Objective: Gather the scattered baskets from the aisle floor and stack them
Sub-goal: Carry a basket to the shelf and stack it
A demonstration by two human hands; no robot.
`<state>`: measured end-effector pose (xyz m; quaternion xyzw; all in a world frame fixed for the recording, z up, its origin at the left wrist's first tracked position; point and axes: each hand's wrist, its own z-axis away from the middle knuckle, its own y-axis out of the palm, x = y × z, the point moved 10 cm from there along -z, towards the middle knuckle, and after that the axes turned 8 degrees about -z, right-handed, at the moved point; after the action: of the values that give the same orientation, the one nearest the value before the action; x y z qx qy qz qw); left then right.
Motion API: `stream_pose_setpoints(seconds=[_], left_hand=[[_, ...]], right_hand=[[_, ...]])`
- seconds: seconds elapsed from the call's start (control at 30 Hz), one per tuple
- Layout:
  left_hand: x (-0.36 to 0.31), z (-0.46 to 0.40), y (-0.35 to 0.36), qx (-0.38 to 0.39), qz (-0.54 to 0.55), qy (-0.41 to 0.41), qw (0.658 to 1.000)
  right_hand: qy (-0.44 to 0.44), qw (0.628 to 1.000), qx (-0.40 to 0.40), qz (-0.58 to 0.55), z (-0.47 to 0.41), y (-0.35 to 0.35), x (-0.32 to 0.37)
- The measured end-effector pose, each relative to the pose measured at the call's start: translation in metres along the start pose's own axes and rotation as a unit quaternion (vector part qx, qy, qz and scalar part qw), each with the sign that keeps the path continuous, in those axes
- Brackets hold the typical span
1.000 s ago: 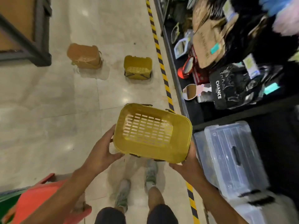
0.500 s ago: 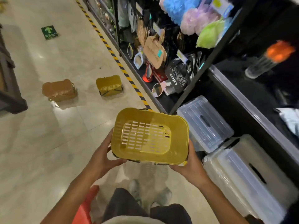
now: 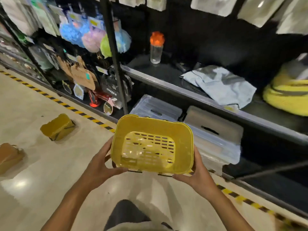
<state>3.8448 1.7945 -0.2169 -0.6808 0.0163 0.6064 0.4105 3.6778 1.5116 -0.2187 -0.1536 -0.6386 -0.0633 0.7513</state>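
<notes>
Two hands grip one yellow basket | two baskets (floor)

Overhead light glares off the glossy floor near its left edge; shelves sit dim; motion blur smears everything; wide-angle bending shows at the frame edges.

A single wide-angle view from the person's head looks forward and steeply down. Both forearms reach in from the bottom edge, and the yellow basket sits close under the lens at centre frame. The view faces half toward the shelving running across the right and top, with the aisle floor falling away left. Straight lines bow near the edges.
</notes>
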Motion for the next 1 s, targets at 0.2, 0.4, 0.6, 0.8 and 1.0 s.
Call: stream_pose_setpoints(seconds=[0.2, 0.4, 0.6, 0.8, 1.0], left_hand=[[-0.122, 0.002, 0.15, 0.114, 0.022, 0.095, 0.989], [-0.211, 0.012, 0.314, 0.238, 0.016, 0.146, 0.96], [-0.304, 0.042, 0.466, 0.358, 0.002, 0.225, 0.906], [-0.385, 0.083, 0.594, 0.453, -0.019, 0.299, 0.84], [-0.445, 0.114, 0.712, 0.541, 0.006, 0.275, 0.794]], right_hand=[[0.0, 0.987, -0.157, -0.032, 0.135, -0.151, -0.033], [0.02, 0.946, -0.32, -0.041, 0.287, -0.274, -0.065], [0.035, 0.89, -0.451, -0.054, 0.429, -0.345, -0.086], [0.064, 0.829, -0.552, -0.072, 0.537, -0.391, -0.116], [0.104, 0.78, -0.611, -0.089, 0.614, -0.45, -0.15]])
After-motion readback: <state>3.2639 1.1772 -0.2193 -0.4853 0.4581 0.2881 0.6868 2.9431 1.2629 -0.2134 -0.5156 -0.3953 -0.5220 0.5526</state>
